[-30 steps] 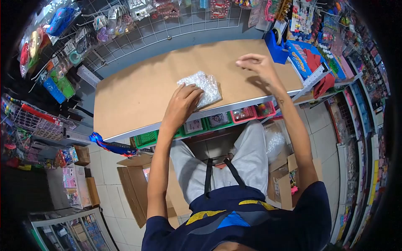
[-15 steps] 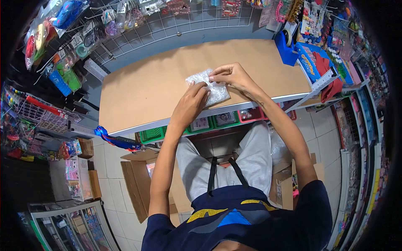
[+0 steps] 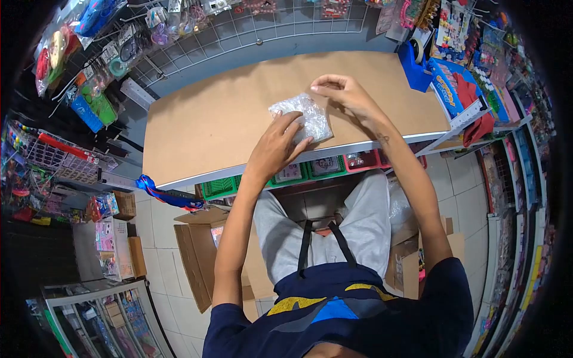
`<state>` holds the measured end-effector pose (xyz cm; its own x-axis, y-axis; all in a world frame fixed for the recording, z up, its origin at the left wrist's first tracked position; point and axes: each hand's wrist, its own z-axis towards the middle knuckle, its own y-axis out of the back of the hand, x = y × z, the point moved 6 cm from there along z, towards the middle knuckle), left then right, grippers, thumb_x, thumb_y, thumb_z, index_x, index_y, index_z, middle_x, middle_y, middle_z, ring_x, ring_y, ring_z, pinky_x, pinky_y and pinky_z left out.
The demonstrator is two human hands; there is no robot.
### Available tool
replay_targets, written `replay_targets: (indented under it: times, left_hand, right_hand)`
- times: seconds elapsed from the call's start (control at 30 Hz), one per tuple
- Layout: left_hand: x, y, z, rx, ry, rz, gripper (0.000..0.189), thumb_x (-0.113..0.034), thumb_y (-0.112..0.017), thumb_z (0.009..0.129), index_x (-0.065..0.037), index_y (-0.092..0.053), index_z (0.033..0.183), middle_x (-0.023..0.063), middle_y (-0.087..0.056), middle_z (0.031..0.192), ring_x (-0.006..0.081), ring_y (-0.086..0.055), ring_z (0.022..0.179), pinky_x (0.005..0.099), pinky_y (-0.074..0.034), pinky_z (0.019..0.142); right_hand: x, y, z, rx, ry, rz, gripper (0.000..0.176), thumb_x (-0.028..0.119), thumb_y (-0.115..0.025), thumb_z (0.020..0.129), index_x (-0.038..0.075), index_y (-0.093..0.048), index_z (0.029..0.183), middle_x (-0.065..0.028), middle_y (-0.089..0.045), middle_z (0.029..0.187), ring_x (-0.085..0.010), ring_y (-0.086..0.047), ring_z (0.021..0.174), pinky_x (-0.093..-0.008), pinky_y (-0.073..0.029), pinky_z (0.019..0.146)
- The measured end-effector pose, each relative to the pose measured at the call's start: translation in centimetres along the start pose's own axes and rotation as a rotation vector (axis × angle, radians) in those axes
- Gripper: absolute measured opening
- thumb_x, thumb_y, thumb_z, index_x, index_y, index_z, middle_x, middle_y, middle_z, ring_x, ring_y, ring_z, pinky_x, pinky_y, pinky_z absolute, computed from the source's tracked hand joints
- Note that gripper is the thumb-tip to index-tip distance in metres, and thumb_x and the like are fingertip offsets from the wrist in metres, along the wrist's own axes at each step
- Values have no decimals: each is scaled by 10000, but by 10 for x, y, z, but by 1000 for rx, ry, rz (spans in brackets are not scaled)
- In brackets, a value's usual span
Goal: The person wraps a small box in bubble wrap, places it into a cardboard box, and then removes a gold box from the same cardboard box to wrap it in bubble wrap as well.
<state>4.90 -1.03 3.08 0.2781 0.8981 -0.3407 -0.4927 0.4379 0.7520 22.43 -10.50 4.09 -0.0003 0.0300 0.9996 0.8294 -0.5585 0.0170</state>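
Observation:
A small flat packet in clear bubble wrap (image 3: 316, 122) lies near the front edge of the brown tabletop (image 3: 203, 131). My left hand (image 3: 277, 143) grips its left side against the table, fingertips over the top and thumb along the near edge. What the wrap contains cannot be made out. Beyond the packet's far right corner, my right hand (image 3: 349, 98) is raised off it, thumb and forefinger pinched together. Whatever may be between those fingertips is too small to see.
A blue tape dispenser (image 3: 416, 65) with a roll stands at the table's back right, beside a blue box (image 3: 447, 89). Green and red baskets (image 3: 325, 167) sit beneath the tabletop. Opened cardboard boxes (image 3: 194, 256) flank my legs. Packaged goods hang from a wire grid (image 3: 286, 30).
My right hand has lifted off the packet, moving away and slightly right. My left hand's fingers have spread, with the thumb now showing at the near side. The view has shifted slightly.

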Motion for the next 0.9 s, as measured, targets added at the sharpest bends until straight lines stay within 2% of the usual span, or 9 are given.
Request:
replay_targets:
  times: [0.1, 0.13, 0.23, 0.27, 0.47, 0.57, 0.67, 0.77, 0.9]
  left_hand:
    - [-1, -1, 1, -11, 0, 3, 301, -204, -698, 917, 8, -616, 1115, 149, -593, 1327, 364, -579, 1203, 506, -401, 1139]
    - [-1, -1, 1, -17, -4, 10, 301, -199, -702, 913, 11, -617, 1112, 148, -597, 1325, 362, -580, 1203, 503, -407, 1134]
    - [-2, -2, 2, -19, -14, 35, 304, -185, -709, 905, 17, -613, 1110, 148, -607, 1313, 360, -581, 1205, 501, -416, 1126]
    - [-2, -3, 2, -14, -17, 43, 306, -181, -711, 902, 18, -611, 1112, 149, -610, 1307, 360, -581, 1205, 501, -417, 1125]
    - [-2, -4, 1, -30, -27, 42, 319, -163, -719, 892, 18, -600, 1125, 156, -615, 1286, 358, -575, 1212, 503, -419, 1123]
    - [-2, -4, 1, -33, -32, 56, 321, -158, -725, 886, 19, -601, 1124, 158, -616, 1279, 361, -574, 1210, 501, -421, 1121]
    - [-2, -4, 1, -25, -30, 50, 320, -162, -728, 884, 18, -603, 1118, 158, -620, 1271, 362, -575, 1205, 503, -421, 1118]
    - [-1, -4, 1, -27, -11, 22, 322, -167, -732, 881, 16, -606, 1114, 158, -624, 1264, 362, -575, 1208, 505, -420, 1115]
    - [-2, -3, 0, -41, -30, 31, 325, -169, -735, 878, 14, -607, 1115, 160, -627, 1259, 359, -575, 1210, 504, -418, 1116]
  right_hand:
    - [7, 12, -18, -150, 77, -140, 325, 249, -783, 884, 52, -668, 1116, -9, -615, 1000, -78, -559, 775, -197, -459, 660]
    - [0, 15, -22, -198, -8, -184, 495, 259, -833, 828, 76, -602, 1227, -54, -551, 1114, -115, -578, 821, -232, -488, 700]
    - [-30, 13, -24, -231, 66, -220, 704, 259, -879, 769, 102, -498, 1339, -119, -516, 1198, -150, -589, 862, -282, -515, 749]
    - [-36, 11, -21, -202, 54, -236, 850, 260, -915, 711, 126, -427, 1394, -147, -514, 1197, -171, -597, 900, -324, -528, 798]
    - [-37, -6, -7, -172, 125, -203, 835, 197, -900, 703, 115, -432, 1390, -172, -522, 1222, -215, -635, 933, -344, -547, 805]
    - [-17, -2, -19, -333, 223, -585, 781, 136, -862, 720, 119, -445, 1379, -188, -528, 1247, -234, -668, 942, -350, -558, 787]
    - [-3, -7, -34, -349, 223, -477, 736, 106, -832, 730, 106, -455, 1362, -189, -540, 1253, -241, -694, 930, -352, -562, 785]
    - [-10, -9, -31, -293, 170, -459, 699, 90, -811, 749, 101, -458, 1352, -178, -554, 1237, -238, -704, 896, -346, -562, 788]
    - [-20, -13, -23, -269, 211, -405, 676, 66, -795, 759, 104, -461, 1345, -170, -561, 1234, -228, -706, 882, -344, -562, 782]
